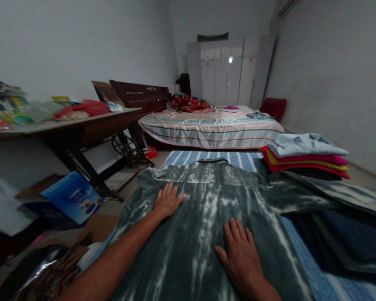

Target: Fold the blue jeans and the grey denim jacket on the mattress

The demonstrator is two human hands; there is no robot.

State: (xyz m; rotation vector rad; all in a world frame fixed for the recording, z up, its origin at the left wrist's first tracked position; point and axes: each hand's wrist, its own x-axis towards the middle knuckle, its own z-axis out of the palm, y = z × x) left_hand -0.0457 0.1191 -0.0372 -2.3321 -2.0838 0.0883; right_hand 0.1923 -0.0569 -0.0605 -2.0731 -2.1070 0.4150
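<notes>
A dark green and white tie-dye shirt (203,209) lies spread back side up, its collar pointing away from me. One long sleeve (303,192) stretches out to the right over a pile of dark folded clothes (351,238). No sleeve shows stretched out on the left side. My left hand (167,200) rests flat on the upper left of the shirt, fingers spread. Lower down and to the right, my right hand (240,248) lies on the shirt with its fingers extended and thumb apart. Neither hand holds anything.
Beneath the shirt is a blue striped cover (242,159). A stack of folded clothes (305,161) stands at the right. Beyond are a bed (207,133) and a wardrobe (222,75). To the left stand a sewing-machine table (106,119) and a blue box (73,198).
</notes>
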